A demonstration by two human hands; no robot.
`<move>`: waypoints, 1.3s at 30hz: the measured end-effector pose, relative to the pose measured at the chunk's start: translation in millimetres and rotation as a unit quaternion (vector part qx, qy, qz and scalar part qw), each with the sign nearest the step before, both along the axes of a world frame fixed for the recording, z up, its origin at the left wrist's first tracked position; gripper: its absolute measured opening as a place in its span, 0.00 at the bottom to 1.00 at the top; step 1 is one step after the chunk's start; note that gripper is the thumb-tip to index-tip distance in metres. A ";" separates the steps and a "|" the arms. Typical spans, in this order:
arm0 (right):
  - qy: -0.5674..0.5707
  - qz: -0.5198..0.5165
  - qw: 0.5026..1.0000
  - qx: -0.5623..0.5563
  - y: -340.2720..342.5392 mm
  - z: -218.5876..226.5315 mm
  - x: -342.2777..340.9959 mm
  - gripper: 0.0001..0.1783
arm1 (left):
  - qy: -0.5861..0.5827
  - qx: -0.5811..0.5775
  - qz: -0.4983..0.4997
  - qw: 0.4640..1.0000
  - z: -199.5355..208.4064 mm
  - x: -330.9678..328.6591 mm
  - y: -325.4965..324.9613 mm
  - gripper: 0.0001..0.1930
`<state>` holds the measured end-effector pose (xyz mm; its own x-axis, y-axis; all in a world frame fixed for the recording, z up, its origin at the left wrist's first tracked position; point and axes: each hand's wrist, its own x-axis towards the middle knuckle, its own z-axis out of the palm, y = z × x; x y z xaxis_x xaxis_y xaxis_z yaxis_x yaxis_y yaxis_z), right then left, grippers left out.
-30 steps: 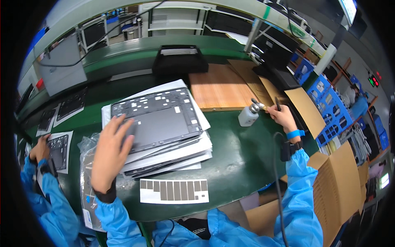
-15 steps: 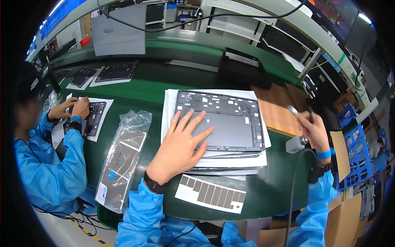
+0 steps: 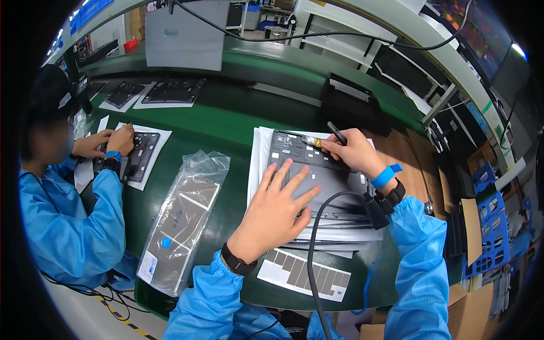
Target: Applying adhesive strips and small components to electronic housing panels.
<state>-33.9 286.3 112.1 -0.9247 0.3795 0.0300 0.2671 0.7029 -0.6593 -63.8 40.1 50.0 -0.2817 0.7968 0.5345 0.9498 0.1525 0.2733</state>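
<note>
A dark grey laptop housing panel (image 3: 340, 182) with several small white pads lies on top of a stack of panels interleaved with white sheets. My left hand (image 3: 276, 209) rests on its left part, palm down and fingers spread. At the panel's far edge, my right hand (image 3: 354, 152) grips a short brush-like tool (image 3: 311, 140) with a yellowish section, its tip down at the panel. A black pen-like tool (image 3: 337, 134) sticks up from the same hand. In front of the stack lies a white sheet of grey adhesive strips (image 3: 306, 275).
A clear plastic bag of grey sheets (image 3: 184, 221) lies left of the stack. A co-worker (image 3: 73, 198) handles another panel at the left. Behind the stack stands a black tray (image 3: 351, 105). A metal bottle top (image 3: 429, 205) shows beside my right sleeve. A black cable hangs from my right wrist.
My right hand has moved left from beside the small white bottle to the panel's far edge, bringing both tools. My left hand stays on the panel. The whole view has shifted slightly.
</note>
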 end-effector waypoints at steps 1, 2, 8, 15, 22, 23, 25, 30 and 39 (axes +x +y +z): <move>0.011 0.005 1.000 0.016 0.1 -1.6 -0.8 0.14 | -0.005 0.000 -0.002 1.000 0.2 0.0 -0.1 0.23; 0.008 0.007 1.000 0.015 -0.2 -1.9 -1.5 0.14 | -0.008 0.000 -0.001 1.000 -0.5 -0.5 -1.3 0.23; 0.006 -0.001 0.999 0.034 12.8 1.7 4.5 0.13 | -0.002 0.011 0.002 1.000 -1.6 -0.1 1.4 0.21; 0.015 0.002 0.988 0.153 2.3 8.6 5.5 0.14 | 0.000 0.009 0.007 1.000 -3.0 -0.3 -2.0 0.21; 0.008 0.001 0.998 0.057 2.7 0.9 -1.5 0.14 | 0.010 0.011 0.000 1.000 -2.4 -2.5 2.7 0.21; 0.009 0.002 0.998 0.057 1.6 4.7 0.2 0.14 | 0.010 0.017 0.002 1.000 -3.2 -2.7 2.5 0.22; 0.004 -0.021 0.992 0.124 5.4 14.0 7.1 0.14 | 0.012 0.019 0.001 1.000 -1.7 -2.7 2.5 0.22; 0.105 0.033 0.989 -0.100 -13.5 24.9 57.8 0.14 | 0.012 0.023 0.002 1.000 0.7 -0.6 -3.7 0.22; 0.229 0.057 0.918 -0.318 -119.6 1.2 156.8 0.09 | -0.499 0.171 -0.229 0.818 42.8 81.7 -7.5 0.27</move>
